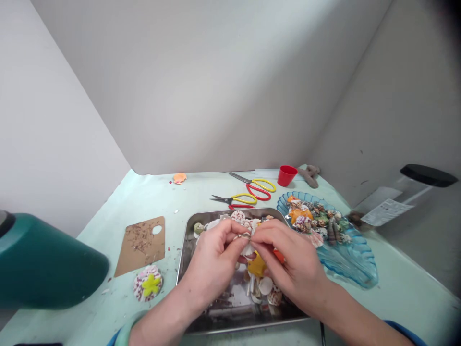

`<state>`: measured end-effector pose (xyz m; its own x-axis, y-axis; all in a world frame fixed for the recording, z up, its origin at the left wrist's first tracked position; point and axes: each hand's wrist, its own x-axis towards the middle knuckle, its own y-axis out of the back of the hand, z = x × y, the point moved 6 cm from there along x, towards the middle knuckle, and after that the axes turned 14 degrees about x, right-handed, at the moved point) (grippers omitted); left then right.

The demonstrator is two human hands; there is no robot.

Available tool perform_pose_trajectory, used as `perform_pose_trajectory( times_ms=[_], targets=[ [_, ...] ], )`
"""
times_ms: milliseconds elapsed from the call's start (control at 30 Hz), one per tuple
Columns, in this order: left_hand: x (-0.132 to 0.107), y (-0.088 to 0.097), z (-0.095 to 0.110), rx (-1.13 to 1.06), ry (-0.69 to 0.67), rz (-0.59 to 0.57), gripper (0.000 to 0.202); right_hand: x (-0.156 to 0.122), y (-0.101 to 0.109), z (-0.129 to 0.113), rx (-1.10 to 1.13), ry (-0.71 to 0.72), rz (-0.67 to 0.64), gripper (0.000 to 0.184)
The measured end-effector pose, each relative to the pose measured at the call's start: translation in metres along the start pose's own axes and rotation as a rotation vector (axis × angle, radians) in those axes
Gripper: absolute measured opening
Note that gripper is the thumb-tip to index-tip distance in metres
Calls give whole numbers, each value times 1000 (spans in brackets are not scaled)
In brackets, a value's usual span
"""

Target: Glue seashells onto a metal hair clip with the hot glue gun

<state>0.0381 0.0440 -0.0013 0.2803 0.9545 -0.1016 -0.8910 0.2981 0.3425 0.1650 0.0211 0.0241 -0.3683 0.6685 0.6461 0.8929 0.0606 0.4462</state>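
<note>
My left hand (212, 259) and my right hand (288, 262) meet over a metal tray (187, 240) filled with several seashells. Both hands pinch the same small white scallop shell (247, 248) between fingertips, with a thin metal ring or wire at its top. Under my right hand lie a yellow shell (257, 265), an orange shell and pale round shells (265, 285). Fingers of both hands are closed in a pinch.
A blue shell-shaped glass dish (355, 262) with small shells sits right of the tray. Two pairs of scissors (252, 190), a red cup (286, 175), a brown card (142, 245), a decorated shell with a yellow star (148, 283), a teal object (39, 262) at left and a black-lidded jar (414, 190) surround it.
</note>
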Motion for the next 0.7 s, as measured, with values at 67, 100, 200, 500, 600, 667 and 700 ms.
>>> perform_pose_trajectory(
  times_ms=[67, 100, 200, 500, 600, 667, 700],
  targets=[
    [0, 0, 1, 22, -1, 7, 11, 0, 0, -1, -15, -3, 5, 13],
    [0, 0, 1, 23, 3, 5, 10, 1, 1, -1, -22, -9, 14, 12],
    [1, -4, 2, -37, 22, -34, 10, 2, 1, -1, -33, -30, 34, 12],
    [1, -12, 0, -191, 105, -98, 16, 2, 4, -7, -72, 30, 70, 14],
    [2, -9, 2, -164, 75, -74, 14, 2, 4, -8, -95, 56, 67, 15],
    [2, -8, 3, -135, 63, -75, 14, 2, 4, -9, -116, 83, 65, 16],
    [1, -8, 2, -116, 59, -79, 14, 2, 4, -9, -128, 95, 64, 16]
  ],
)
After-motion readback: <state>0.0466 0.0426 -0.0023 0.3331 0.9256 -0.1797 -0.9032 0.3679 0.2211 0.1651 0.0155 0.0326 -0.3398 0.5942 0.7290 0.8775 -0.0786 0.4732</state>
